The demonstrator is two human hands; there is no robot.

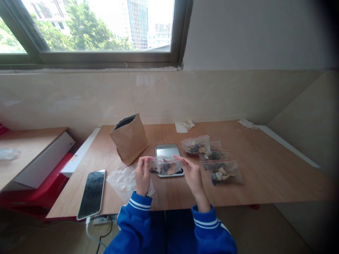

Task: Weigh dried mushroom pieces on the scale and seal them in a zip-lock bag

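Observation:
Between my two hands a clear zip-lock bag (169, 168) is stretched out, with dark and tan pieces inside. My left hand (143, 175) pinches its left top corner. At the right top corner, the fingers of my right hand (192, 175) are closed on the red-edged seal. Behind and under the bag lies a device with a grey reflective top (167, 151), partly covered from view. Several similar filled bags (227, 173) lie in a loose pile to the right of my right hand. Crumpled clear plastic (122, 180) lies beside my left hand.
An open brown paper bag (131, 140) stands tilted at the back left. A phone (92, 194) with a white cable lies at the table's left edge. Crumpled tissue (188, 124) lies by the wall. A red stool (50, 188) is left of the table (259, 169).

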